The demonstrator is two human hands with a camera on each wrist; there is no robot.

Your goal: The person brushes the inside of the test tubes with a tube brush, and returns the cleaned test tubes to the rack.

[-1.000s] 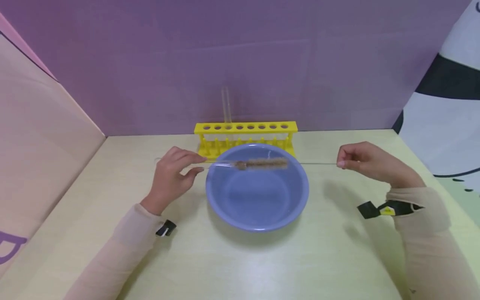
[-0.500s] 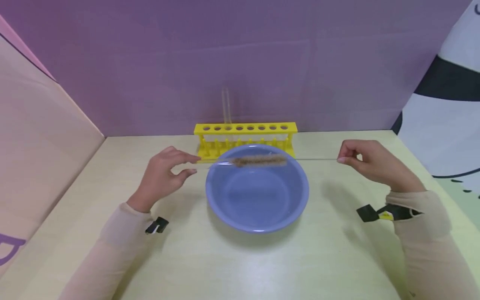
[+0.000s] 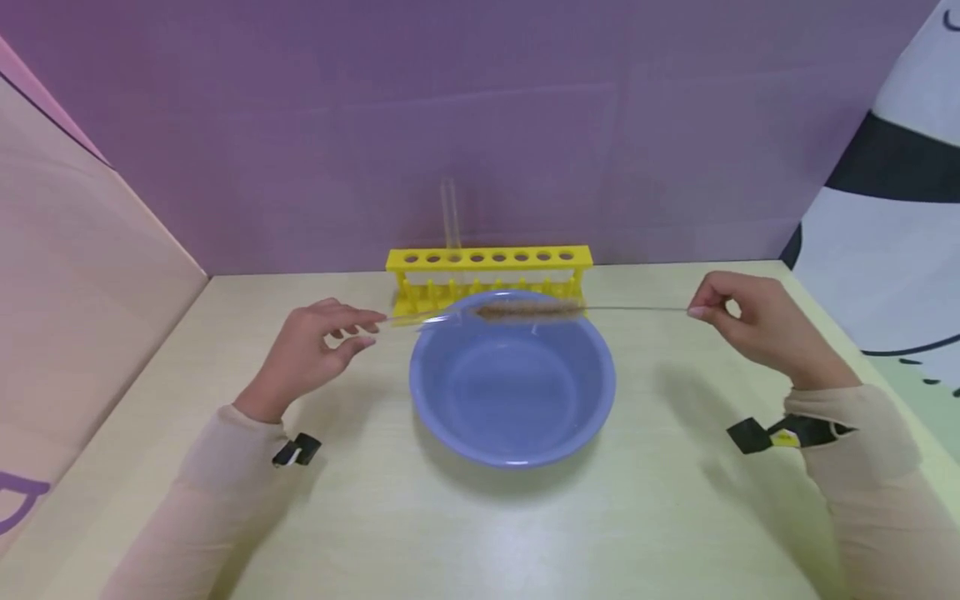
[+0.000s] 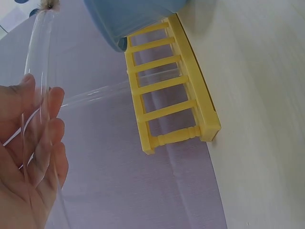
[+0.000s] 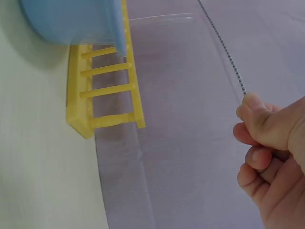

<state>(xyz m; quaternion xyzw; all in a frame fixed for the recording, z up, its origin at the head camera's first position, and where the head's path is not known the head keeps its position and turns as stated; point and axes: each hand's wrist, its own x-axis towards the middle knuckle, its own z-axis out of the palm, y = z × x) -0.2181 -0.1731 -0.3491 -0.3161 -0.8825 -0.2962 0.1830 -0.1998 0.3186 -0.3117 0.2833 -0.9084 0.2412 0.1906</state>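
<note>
My left hand (image 3: 307, 350) holds a clear glass test tube (image 4: 39, 52) between thumb and fingers, lying roughly level. A test tube brush (image 3: 528, 312) with brown bristles stretches to the right from the tube's mouth, above the far part of a blue basin (image 3: 512, 460). Bristles show at the mouth in the left wrist view; how far the tip sits inside is unclear. At the brush's other end, my right hand (image 3: 765, 329) pinches the thin twisted wire handle (image 5: 224, 45) between thumb and forefinger.
Behind the basin stands a yellow test tube rack (image 3: 487, 258). Another clear test tube (image 3: 450, 217) stands in one of its holes, rising well above it. A purple backdrop (image 3: 480, 125) closes off the pale table's (image 3: 510, 533) far edge.
My left hand has moved left with the tube, and my right hand slightly right and up with the brush. The two hands are farther apart. The basin and rack have stayed put.
</note>
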